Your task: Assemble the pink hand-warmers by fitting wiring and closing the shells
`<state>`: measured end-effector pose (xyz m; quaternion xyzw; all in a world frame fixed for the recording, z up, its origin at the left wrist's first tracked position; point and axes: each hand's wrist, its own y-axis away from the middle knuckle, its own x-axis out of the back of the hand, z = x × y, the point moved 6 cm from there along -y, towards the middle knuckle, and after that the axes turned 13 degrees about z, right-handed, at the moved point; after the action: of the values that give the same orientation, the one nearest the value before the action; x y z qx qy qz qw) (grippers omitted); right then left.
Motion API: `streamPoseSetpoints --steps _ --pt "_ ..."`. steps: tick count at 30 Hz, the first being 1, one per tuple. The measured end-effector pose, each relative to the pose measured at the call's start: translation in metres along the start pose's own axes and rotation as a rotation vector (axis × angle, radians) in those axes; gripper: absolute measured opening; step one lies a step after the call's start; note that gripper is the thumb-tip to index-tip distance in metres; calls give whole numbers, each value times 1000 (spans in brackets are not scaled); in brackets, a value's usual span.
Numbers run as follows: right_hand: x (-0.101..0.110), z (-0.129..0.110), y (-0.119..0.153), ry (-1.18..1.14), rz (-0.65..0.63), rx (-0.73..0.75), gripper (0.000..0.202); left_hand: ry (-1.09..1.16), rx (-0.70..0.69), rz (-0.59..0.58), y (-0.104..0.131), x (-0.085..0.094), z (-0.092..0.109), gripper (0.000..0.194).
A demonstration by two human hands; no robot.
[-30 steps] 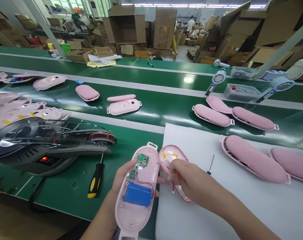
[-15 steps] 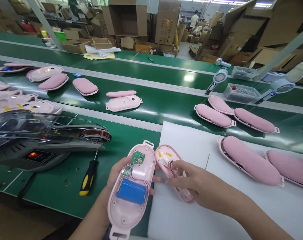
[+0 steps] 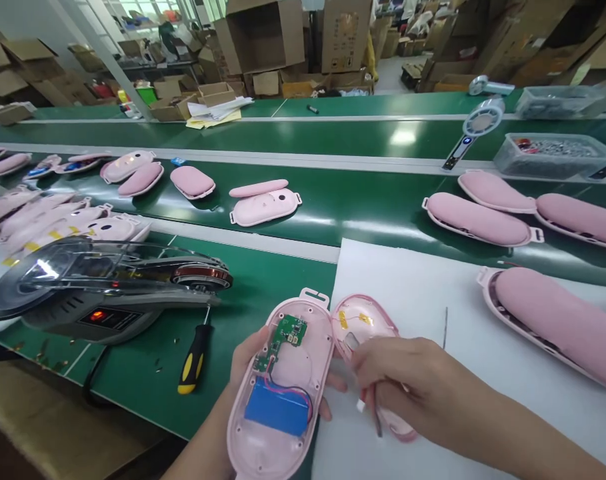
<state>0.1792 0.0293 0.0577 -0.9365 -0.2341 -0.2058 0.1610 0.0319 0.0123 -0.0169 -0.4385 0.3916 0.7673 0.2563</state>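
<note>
My left hand (image 3: 250, 357) is wrapped round an open pink plastic shell (image 3: 267, 443) from its left side, with fingertips showing past its right edge. Inside the shell are a green circuit board (image 3: 289, 331) and a blue battery pack (image 3: 277, 407) with thin red and dark wires. My right hand (image 3: 403, 380) is closed in a pinch on wires above a smaller pink cover (image 3: 367, 308) bearing yellow tape. A small white connector (image 3: 361, 405) hangs below those fingers, beside a dark strand. The right palm and fingers hide part of the cover.
A screwdriver (image 3: 193, 360) lies left of my left hand, by a grey tape machine (image 3: 127, 293). White foam sheet (image 3: 463, 427) lies under my right arm. Several pink shells (image 3: 477, 217) rest on the green belt. A clear bin (image 3: 553, 155) holds small parts at the right.
The view has turned left, so most things sit further right. My right hand has lowered slightly over the small cover, and a white connector now shows beneath its fingers.
</note>
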Motion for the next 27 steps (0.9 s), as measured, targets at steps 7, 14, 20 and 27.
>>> streamPoseSetpoints --steps 7,14,20,27 --pt "-23 3 -19 -112 -137 -512 33 -87 -157 128 8 0 3 56" --pt "-35 9 -14 -275 -64 -886 10 -217 -273 260 13 -6 9 78" --pt "-43 7 -19 -115 45 -748 11 -193 -408 139 13 -20 8 81" --pt "-44 3 -21 -140 25 -800 12 -274 -448 154 16 -21 11 73"
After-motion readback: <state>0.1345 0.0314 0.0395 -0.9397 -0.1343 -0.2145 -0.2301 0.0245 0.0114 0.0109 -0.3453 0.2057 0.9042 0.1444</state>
